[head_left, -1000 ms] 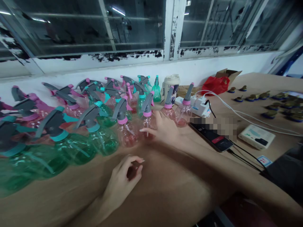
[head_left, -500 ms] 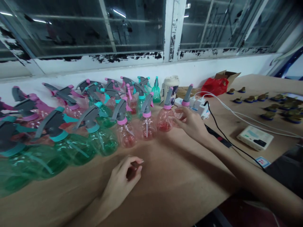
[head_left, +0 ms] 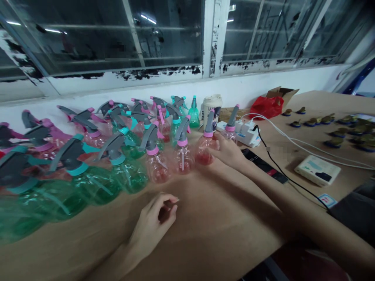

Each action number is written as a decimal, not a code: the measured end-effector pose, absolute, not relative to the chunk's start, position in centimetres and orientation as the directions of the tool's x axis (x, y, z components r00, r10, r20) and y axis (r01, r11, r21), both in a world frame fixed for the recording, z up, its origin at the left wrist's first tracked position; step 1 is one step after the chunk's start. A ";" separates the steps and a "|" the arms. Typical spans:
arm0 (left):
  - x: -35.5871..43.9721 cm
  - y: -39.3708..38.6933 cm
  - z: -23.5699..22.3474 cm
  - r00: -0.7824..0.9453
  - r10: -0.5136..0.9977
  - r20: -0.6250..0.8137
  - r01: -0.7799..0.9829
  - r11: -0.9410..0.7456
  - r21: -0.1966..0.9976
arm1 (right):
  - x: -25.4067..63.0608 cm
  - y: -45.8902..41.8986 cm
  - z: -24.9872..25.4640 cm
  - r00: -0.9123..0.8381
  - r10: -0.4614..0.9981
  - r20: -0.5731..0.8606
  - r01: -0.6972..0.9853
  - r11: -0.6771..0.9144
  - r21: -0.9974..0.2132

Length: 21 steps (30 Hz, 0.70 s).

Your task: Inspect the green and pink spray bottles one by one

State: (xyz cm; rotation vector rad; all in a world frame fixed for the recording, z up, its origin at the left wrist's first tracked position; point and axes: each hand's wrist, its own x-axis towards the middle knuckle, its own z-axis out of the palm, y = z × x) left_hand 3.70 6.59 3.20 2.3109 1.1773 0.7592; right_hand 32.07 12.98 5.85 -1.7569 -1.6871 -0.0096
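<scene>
Holding your left hand (head_left: 152, 224) loosely curled and empty over the near bench (head_left: 211, 238).
Beyond, your right hand (head_left: 230, 153) is half-closed against the right side of a pink spray bottle (head_left: 204, 155); whether it grips, you cannot tell. That bottle stands upright between two pink neighbours (head_left: 184, 159), a paper cup (head_left: 212, 103) behind.

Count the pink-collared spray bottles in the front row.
4: a first bottle beside the green bottles, a second bottle right of it, a third bottle at the right hand, and a fourth bottle, partly hidden behind that hand. Others may be hidden.
</scene>
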 end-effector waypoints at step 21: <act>10.1 6.2 8.8 0.546 0.776 0.317 0.357 -0.557 0.750 | 25.5 -0.1 5.3 -0.033 0.911 0.412 0.907 0.201 -0.371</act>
